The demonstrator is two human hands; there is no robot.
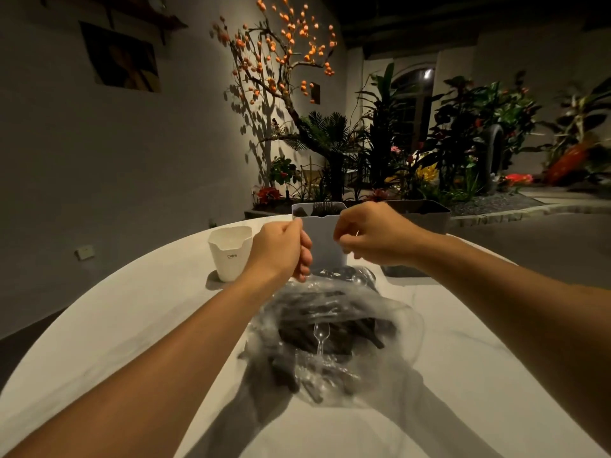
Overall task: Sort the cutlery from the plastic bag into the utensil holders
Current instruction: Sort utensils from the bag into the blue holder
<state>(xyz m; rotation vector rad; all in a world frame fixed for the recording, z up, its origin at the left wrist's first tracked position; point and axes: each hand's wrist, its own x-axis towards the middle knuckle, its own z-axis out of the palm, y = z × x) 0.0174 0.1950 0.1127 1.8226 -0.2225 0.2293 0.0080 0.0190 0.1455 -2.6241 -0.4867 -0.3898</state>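
Views: 1, a wide-angle camera worn on the person's head.
Facing: forward and down, across the white table (132,325) toward a wall and plants (446,143) beyond.
Nearness: close; both forearms enter from the bottom corners, the left hand (284,249) and right hand (370,234) near frame centre.
Distortion: straight table edges bow into curves.
Shared area: none, only 1 view.

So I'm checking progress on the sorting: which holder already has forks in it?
The grey middle holder, between the hands: dark fork tines poke above its rim. None show in the white cup.
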